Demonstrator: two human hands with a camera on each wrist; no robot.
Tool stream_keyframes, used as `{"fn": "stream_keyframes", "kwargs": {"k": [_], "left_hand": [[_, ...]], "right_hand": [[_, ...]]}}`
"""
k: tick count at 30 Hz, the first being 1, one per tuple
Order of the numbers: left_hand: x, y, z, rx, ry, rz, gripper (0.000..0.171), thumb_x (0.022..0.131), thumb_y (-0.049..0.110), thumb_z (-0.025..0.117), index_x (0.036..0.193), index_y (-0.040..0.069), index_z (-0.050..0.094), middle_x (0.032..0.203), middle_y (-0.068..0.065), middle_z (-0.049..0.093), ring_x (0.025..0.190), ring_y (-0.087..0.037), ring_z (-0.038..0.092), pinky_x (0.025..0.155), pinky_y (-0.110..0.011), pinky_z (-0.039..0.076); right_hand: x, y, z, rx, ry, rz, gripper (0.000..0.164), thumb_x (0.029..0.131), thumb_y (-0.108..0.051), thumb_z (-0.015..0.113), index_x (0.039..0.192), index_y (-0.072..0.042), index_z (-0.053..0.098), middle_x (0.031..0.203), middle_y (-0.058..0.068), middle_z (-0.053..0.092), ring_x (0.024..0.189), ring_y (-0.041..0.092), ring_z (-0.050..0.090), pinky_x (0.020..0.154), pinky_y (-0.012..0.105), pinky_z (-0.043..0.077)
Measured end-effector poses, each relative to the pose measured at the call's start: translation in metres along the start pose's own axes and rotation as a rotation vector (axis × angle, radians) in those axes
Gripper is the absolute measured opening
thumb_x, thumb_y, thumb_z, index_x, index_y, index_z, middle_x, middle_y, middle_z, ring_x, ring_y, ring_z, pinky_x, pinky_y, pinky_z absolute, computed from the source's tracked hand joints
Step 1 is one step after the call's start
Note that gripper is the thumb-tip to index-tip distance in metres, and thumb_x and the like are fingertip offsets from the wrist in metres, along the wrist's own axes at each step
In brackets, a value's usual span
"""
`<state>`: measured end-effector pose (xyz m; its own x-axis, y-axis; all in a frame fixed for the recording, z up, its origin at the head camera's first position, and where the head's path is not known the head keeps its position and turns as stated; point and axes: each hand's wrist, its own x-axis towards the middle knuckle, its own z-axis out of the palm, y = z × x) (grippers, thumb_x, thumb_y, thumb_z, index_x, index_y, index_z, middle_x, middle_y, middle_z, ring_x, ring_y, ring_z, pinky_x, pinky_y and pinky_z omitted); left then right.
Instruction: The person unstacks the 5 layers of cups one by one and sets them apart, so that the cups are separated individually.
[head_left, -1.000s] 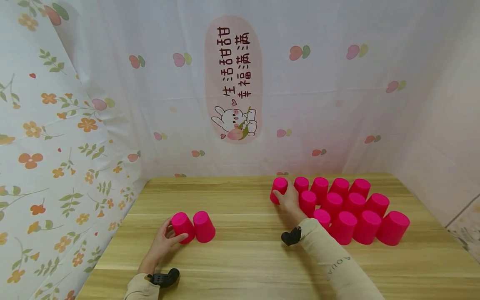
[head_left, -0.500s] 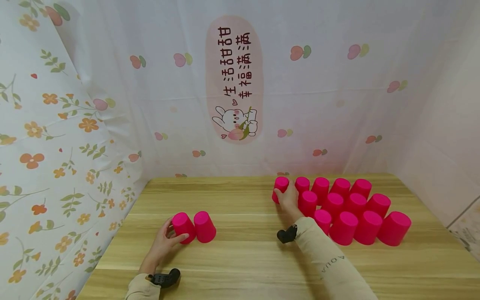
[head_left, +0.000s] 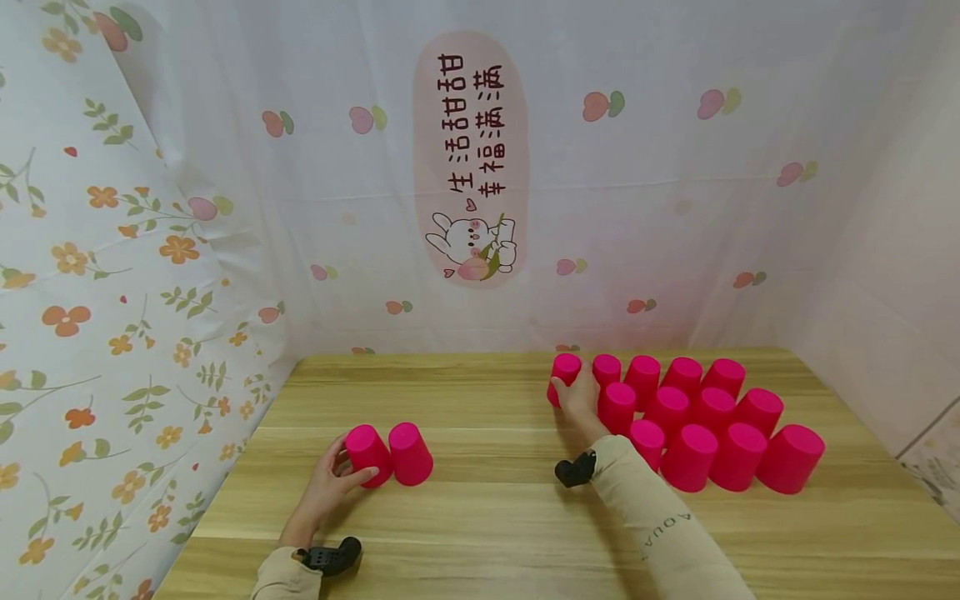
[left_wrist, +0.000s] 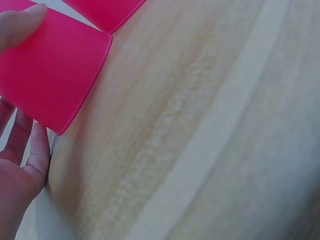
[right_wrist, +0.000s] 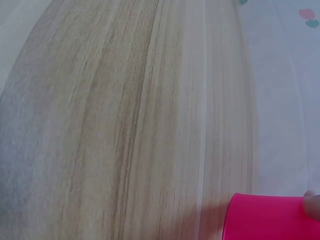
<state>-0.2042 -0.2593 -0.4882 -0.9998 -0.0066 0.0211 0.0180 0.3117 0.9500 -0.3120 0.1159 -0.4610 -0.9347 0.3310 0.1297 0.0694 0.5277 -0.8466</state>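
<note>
Pink cups stand upside down on the wooden table. At the left of the head view, my left hand [head_left: 327, 479] grips a pink cup [head_left: 369, 456], thumb in front and fingers behind. A second pink cup [head_left: 410, 454] stands right beside it, its base close to the first. In the left wrist view the thumb [left_wrist: 22, 22] presses on the held cup [left_wrist: 55, 70]. My right hand [head_left: 581, 400] holds the back-left cup [head_left: 564, 379] of the group on the right, thumb on its near side. Only the thumb tip [right_wrist: 312, 205] and part of that cup [right_wrist: 270, 217] show in the right wrist view.
Several more upside-down pink cups [head_left: 712, 408] stand in rows on the right of the table [head_left: 465, 525]. My right forearm [head_left: 660, 517] passes close to the front row. A printed cloth [head_left: 637, 208] hangs behind the table, and a floral one [head_left: 112, 333] hangs at the left.
The right wrist shifted slightly left between the first two frames, while the right hand stayed at its cup. The left hand and its two cups look the same. The whole view drifts slightly.
</note>
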Motion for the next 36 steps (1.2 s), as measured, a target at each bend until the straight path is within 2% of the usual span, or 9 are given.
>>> {"fn": "stream_keyframes", "kwargs": {"k": [3, 9, 15, 20, 23, 30, 36], "left_hand": [[0.000, 0.000, 0.001, -0.005, 0.000, 0.002, 0.066, 0.076, 0.004, 0.067, 0.131, 0.000, 0.032, 0.123, -0.021, 0.044, 0.114, -0.036, 0.042, 0.092, -0.035, 0.039], [-0.002, 0.000, 0.002, -0.029, 0.000, 0.010, 0.065, 0.076, 0.002, 0.066, 0.132, 0.001, 0.032, 0.123, -0.020, 0.044, 0.113, -0.035, 0.042, 0.083, -0.015, 0.039], [-0.002, 0.001, 0.001, -0.032, 0.003, 0.021, 0.064, 0.076, 0.002, 0.066, 0.131, 0.000, 0.033, 0.122, -0.020, 0.044, 0.112, -0.034, 0.042, 0.083, -0.015, 0.039], [-0.002, 0.001, 0.000, -0.040, 0.002, 0.026, 0.063, 0.076, 0.002, 0.066, 0.130, -0.001, 0.034, 0.121, -0.021, 0.044, 0.111, -0.034, 0.043, 0.082, -0.015, 0.039], [-0.002, 0.001, -0.001, -0.049, 0.000, 0.027, 0.063, 0.076, 0.002, 0.066, 0.130, 0.000, 0.034, 0.121, -0.020, 0.044, 0.111, -0.034, 0.043, 0.081, -0.014, 0.039], [-0.001, -0.001, -0.001, -0.053, 0.000, 0.021, 0.064, 0.075, 0.001, 0.066, 0.130, 0.000, 0.034, 0.120, -0.020, 0.044, 0.111, -0.035, 0.043, 0.080, -0.014, 0.040], [-0.001, -0.001, -0.001, -0.052, -0.014, 0.011, 0.064, 0.076, 0.002, 0.066, 0.131, 0.001, 0.033, 0.123, -0.020, 0.043, 0.113, -0.034, 0.041, 0.081, -0.014, 0.038]], "right_hand": [[0.000, 0.000, 0.000, 0.008, -0.001, 0.003, 0.055, 0.081, -0.010, 0.063, 0.126, 0.004, 0.034, 0.118, 0.026, 0.048, 0.108, 0.039, 0.045, 0.090, 0.048, 0.037], [0.000, -0.001, -0.005, 0.060, -0.020, -0.001, 0.062, 0.080, -0.009, 0.063, 0.131, 0.003, 0.030, 0.121, 0.026, 0.045, 0.111, 0.038, 0.043, 0.091, 0.047, 0.037], [0.005, -0.009, -0.014, 0.060, -0.002, -0.121, 0.059, 0.079, -0.010, 0.064, 0.129, 0.002, 0.034, 0.125, 0.024, 0.044, 0.110, 0.039, 0.044, 0.089, 0.047, 0.038], [0.002, -0.027, -0.019, 0.116, 0.003, -0.198, 0.060, 0.080, -0.011, 0.063, 0.130, 0.004, 0.034, 0.125, 0.022, 0.046, 0.113, 0.035, 0.041, 0.088, 0.045, 0.039], [-0.004, -0.042, -0.017, 0.173, -0.030, -0.247, 0.061, 0.079, -0.008, 0.064, 0.130, 0.004, 0.034, 0.123, 0.023, 0.046, 0.113, 0.034, 0.041, 0.087, 0.044, 0.040], [-0.026, -0.075, -0.003, 0.268, -0.152, -0.358, 0.061, 0.077, -0.004, 0.066, 0.129, 0.006, 0.035, 0.129, 0.024, 0.040, 0.120, 0.034, 0.037, 0.098, 0.043, 0.030], [-0.056, -0.092, 0.017, 0.282, -0.261, -0.489, 0.061, 0.075, -0.005, 0.068, 0.126, 0.007, 0.037, 0.125, 0.024, 0.044, 0.115, 0.036, 0.042, 0.093, 0.046, 0.034]]}}
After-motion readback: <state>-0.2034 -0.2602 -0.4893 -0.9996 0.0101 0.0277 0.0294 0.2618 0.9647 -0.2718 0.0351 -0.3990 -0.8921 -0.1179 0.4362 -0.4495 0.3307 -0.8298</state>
